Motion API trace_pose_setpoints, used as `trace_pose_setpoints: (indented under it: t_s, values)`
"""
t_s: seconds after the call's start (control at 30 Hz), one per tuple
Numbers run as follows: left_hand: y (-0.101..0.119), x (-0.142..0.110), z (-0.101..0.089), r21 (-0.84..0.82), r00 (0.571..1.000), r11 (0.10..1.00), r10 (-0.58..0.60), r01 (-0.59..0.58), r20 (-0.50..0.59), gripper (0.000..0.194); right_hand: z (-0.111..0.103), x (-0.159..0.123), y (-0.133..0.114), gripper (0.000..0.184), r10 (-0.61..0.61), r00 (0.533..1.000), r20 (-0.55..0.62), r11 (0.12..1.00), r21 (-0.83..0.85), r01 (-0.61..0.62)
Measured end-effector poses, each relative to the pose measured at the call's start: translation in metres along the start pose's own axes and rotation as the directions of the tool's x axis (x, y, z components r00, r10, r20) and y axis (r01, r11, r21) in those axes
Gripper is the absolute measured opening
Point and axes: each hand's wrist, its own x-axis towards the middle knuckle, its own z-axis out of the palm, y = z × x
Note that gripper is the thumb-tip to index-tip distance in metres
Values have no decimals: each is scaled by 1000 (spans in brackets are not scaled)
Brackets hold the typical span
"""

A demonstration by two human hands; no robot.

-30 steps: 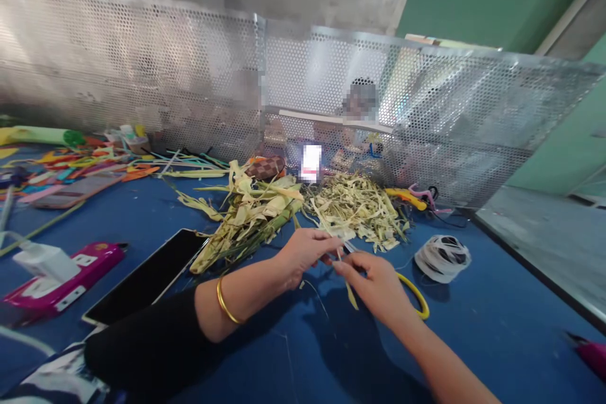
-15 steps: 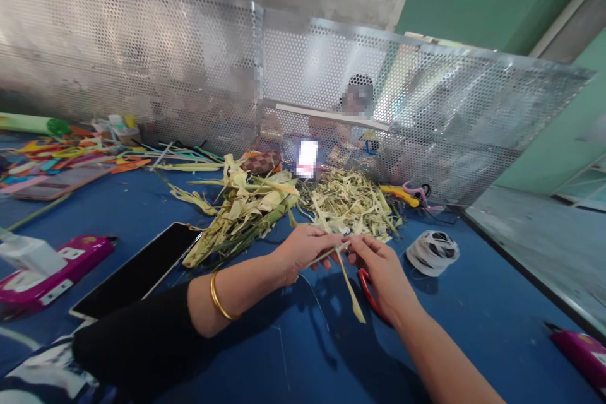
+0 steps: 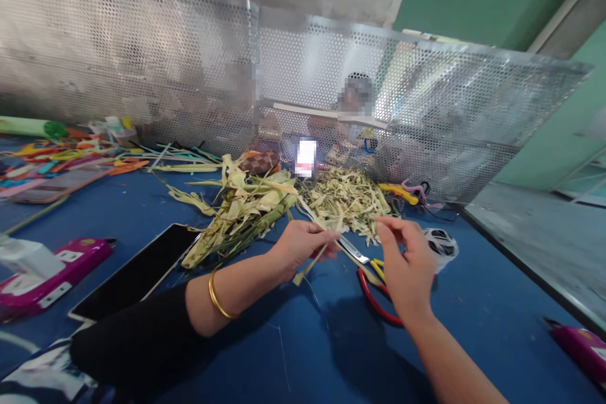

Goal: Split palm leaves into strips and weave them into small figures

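My left hand [image 3: 307,243] is closed in a pinch on a narrow pale strip of dried husk [image 3: 311,263], whose cut end hangs below the fingers. To its right, my right hand [image 3: 408,260] is raised with thumb and index fingertip together; whether anything thin is between them I cannot make out. Scissors [image 3: 354,249] with red and yellow handles lie on the blue table between the hands, blades toward my left hand. Partly hidden behind my right hand is a spool of white thread [image 3: 443,247]. A fine thread trails on the table below my left hand.
Beyond the hands lie a bundle of dried husks [image 3: 246,214] and a heap of shredded husk strips [image 3: 353,199]. A black tablet [image 3: 137,271] and a magenta power strip [image 3: 61,268] are at left. A perforated metal screen [image 3: 189,76] stands behind, with a person beyond it.
My right hand has moved right, away from my left hand, uncovering the scissors and covering part of the thread spool. The husk strip's end now points down-left from my left hand.
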Motion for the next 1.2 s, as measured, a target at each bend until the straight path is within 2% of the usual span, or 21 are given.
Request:
trace_pose_setpoints:
  t_s: [0.03, 0.07, 0.1, 0.13, 0.2, 0.3, 0.43, 0.57, 0.7, 0.77, 0.83, 0.9, 0.97, 1.07, 1.13, 1.2]
  values:
    - [1, 0, 0, -55, 1000, 998, 5, -6, -10, 28, -3, -2, -5, 20, -148, 989, 0, 987, -57, 147]
    - [1, 1, -1, -105, 1000, 994, 13, -14, -12, 30, -4, -6, -9, 22, -255, 965, 63, 962, -85, 260]
    - [0, 1, -1, -146, 1000, 989, 22, -23, -11, 31, -3, -11, -12, 24, -311, 938, 156, 941, -91, 327]
    - [-1, 1, -1, -171, 999, 985, 31, -33, -10, 30, 0, -16, -14, 26, -310, 913, 266, 934, -96, 345]
    - [-4, 2, 0, -184, 999, 982, 47, -49, -18, 27, 9, -26, -14, 24, -204, 891, 405, 950, -138, 280]
    - [-9, 3, 3, -188, 999, 981, 48, -52, -23, 23, 22, -33, -7, 25, -37, 877, 480, 975, -174, 136]
    - [-10, 3, 7, -231, 999, 972, 43, -49, -31, 27, 25, -31, -2, 26, -7, 858, 514, 991, -113, 77]
    - [-8, 0, 8, -274, 994, 959, 41, -67, -98, 31, 24, -31, -5, 25, -25, 843, 538, 997, -50, 61]
    - [-7, -1, 9, -259, 992, 964, 34, -65, -123, 23, 23, -33, -9, 27, -56, 835, 547, 996, -29, 86]
    - [-6, -1, 8, -241, 992, 969, 34, -63, -121, 19, 21, -33, -11, 26, -108, 832, 543, 985, -57, 165]
    - [-4, -1, 7, -220, 992, 973, 45, -69, -114, 19, 16, -29, -11, 22, -221, 845, 487, 944, -110, 311]
    - [-1, -1, 5, -200, 994, 977, 52, -71, -97, 19, 9, -22, -9, 19, -360, 851, 382, 860, -219, 462]
    - [1, -1, 3, -194, 997, 980, 38, -49, -63, 21, 5, -13, -6, 21, -450, 833, 323, 756, -359, 547]
    - [1, -2, 2, -185, 1000, 983, 3, -3, -3, 24, 6, -6, -1, 18, -456, 777, 433, 659, -422, 622]
    - [-1, -2, 3, -138, 1000, 990, 9, -8, 10, 23, 9, -8, -1, 23, -434, 743, 510, 651, -392, 650]
    - [-4, -1, 3, -80, 1000, 996, 29, -28, 10, 24, 13, -12, -2, 28, -426, 732, 532, 650, -382, 657]
